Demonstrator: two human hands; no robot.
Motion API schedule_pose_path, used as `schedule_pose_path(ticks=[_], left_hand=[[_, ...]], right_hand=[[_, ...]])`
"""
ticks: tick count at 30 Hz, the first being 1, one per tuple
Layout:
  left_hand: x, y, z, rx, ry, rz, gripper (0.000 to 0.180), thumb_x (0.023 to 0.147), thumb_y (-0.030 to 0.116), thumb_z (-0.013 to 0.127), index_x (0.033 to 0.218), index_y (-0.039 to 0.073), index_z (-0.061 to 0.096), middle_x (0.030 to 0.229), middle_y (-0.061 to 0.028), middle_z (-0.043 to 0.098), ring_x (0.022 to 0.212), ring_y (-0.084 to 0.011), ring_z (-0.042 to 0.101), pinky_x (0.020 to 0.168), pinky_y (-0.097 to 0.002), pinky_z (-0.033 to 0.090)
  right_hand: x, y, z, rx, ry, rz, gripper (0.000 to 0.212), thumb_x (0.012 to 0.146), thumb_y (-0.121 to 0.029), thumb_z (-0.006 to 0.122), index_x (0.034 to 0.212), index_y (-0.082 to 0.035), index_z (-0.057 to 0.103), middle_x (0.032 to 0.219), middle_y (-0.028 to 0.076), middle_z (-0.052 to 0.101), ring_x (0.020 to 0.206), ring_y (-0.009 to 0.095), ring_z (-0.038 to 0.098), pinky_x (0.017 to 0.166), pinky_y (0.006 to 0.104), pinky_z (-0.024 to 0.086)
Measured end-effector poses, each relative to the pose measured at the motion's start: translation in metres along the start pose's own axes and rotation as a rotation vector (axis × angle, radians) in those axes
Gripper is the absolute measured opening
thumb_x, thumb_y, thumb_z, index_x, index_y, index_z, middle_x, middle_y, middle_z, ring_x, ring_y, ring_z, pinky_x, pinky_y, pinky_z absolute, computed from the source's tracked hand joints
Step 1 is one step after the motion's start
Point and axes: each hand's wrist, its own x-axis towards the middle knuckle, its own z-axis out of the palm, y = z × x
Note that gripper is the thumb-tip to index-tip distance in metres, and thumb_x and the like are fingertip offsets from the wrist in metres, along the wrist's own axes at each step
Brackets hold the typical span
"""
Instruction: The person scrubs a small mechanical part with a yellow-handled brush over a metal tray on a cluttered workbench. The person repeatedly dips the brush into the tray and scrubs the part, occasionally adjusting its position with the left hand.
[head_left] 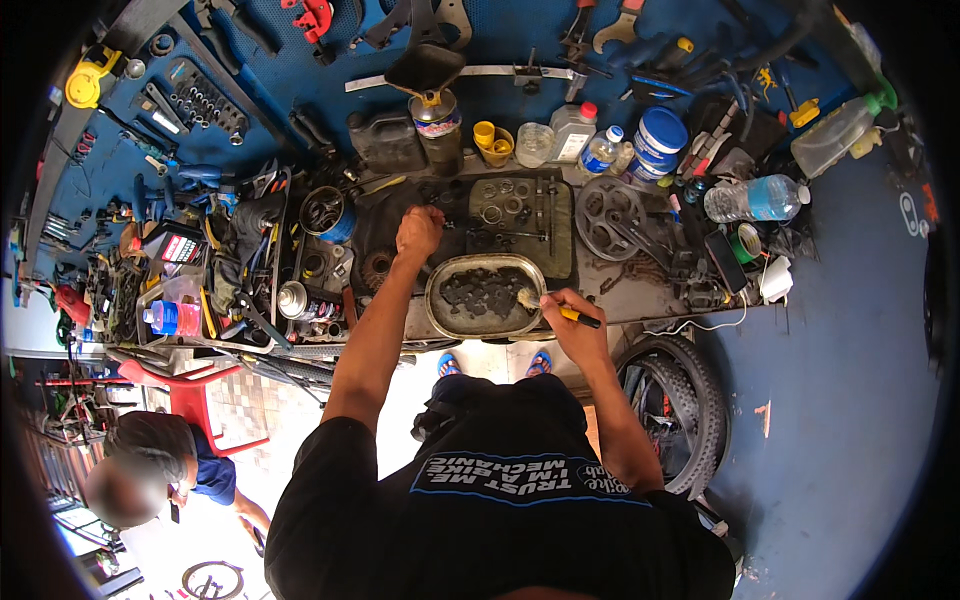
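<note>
My right hand [578,328] grips a brush [580,317] with a yellow and black handle. Its pale bristles are at the right side of an oval metal tray [435,312], whose bottom is covered with dark, wet-looking grime. Farther back on the left, my left hand [420,232] is closed over a dark mat; whatever its fingers hold, if anything, is hidden. Right of that hand, several small metal rings and parts [492,212] lie on a greenish-grey mat [562,235]. A toothed sprocket [377,268] lies beside my left forearm.
Bottles, a jerrycan [385,142] and a gas canister [437,130] line the back of the bench. A chainring [610,215] lies at right, a blue tin [327,213] at left. Tyres [690,420] lean below right. Another person [150,460] sits by a red chair [195,400] at lower left.
</note>
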Motion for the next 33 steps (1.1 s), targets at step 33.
schedule_pose_path(ticks=[33], left_hand=[[-0.160, 0.039, -0.039, 0.159, -0.423, 0.435, 0.027, 0.100, 0.017, 0.077, 0.126, 0.009, 0.074, 0.123, -0.0149, 0.076, 0.115, -0.0328, 0.075, 0.098, -0.0467, 0.062]], right_hand=[[0.013, -0.006, 0.012, -0.062, -0.059, -0.091, 0.028, 0.103, -0.033, 0.080, 0.104, -0.005, 0.077, 0.075, 0.005, 0.071, 0.068, 0.010, 0.062, 0.066, 0.0311, 0.050]])
